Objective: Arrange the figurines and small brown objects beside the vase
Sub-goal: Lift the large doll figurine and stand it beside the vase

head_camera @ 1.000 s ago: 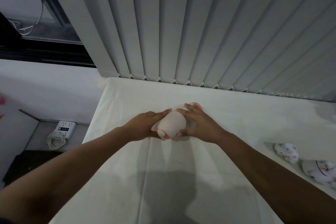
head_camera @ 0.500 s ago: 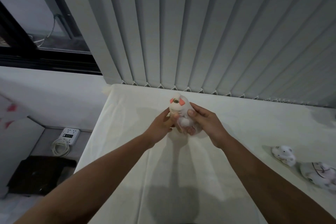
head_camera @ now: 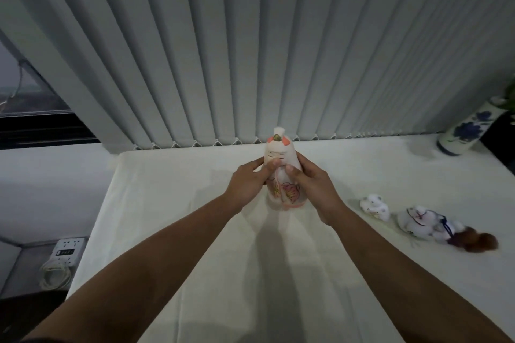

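Observation:
A tall white figurine [head_camera: 280, 147] with pink ears and pink flower prints stands upright in the middle of the white-covered table [head_camera: 195, 231]. My left hand [head_camera: 248, 181] and my right hand [head_camera: 312, 184] both grip its body from either side. To the right lie a small white figurine [head_camera: 374, 206], a larger white figurine with dark lines [head_camera: 418, 223], and small brown objects [head_camera: 476, 239] beside it. A white vase with blue flowers [head_camera: 468, 131] stands at the far right back corner.
Grey vertical blinds [head_camera: 250, 50] hang behind the table's back edge. Left of the table, lower down, a white power strip [head_camera: 68, 249] and a coiled cable [head_camera: 54, 276] lie on a ledge. A dark window frame [head_camera: 41, 128] shows at the left.
The figurine lay on its side under both hands a second ago. It has been raised and turned upright, face toward me. The view has shifted, bringing the vase and brown objects into sight.

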The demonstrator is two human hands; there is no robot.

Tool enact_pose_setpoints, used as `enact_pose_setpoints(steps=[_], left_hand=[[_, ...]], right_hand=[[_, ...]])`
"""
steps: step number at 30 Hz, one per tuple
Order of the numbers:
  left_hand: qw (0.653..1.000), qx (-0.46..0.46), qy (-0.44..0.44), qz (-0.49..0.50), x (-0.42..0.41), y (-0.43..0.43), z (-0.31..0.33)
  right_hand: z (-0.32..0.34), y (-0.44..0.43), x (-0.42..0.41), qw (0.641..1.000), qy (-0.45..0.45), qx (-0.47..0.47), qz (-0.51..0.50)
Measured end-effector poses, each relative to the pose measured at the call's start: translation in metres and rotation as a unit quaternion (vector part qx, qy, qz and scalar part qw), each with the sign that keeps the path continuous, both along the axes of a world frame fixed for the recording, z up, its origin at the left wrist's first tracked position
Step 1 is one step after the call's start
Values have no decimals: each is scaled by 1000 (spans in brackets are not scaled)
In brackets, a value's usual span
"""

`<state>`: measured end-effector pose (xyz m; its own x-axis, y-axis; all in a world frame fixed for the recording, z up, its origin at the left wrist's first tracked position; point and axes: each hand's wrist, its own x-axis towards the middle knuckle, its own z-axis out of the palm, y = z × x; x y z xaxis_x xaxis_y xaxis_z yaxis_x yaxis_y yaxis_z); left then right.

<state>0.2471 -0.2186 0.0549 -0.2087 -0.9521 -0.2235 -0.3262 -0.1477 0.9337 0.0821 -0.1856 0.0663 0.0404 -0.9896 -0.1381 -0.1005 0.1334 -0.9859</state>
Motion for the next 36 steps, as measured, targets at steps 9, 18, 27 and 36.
enact_pose_setpoints(steps=[9,18,27,36], left_hand=[[998,-1,-28,-51,-80,-12,7],[999,-9,-46,-22,-134,-20,2],[994,-33,-99,13,-158,-13,-3],[991,-65,-116,-1,-167,1,-19]], right_hand=[[5,2,-78,999,34,-1,-34],[7,-12,-135,998,58,15,8],[-12,-24,-166,997,62,2,36],[-31,-13,-184,997,76,-27,16]])
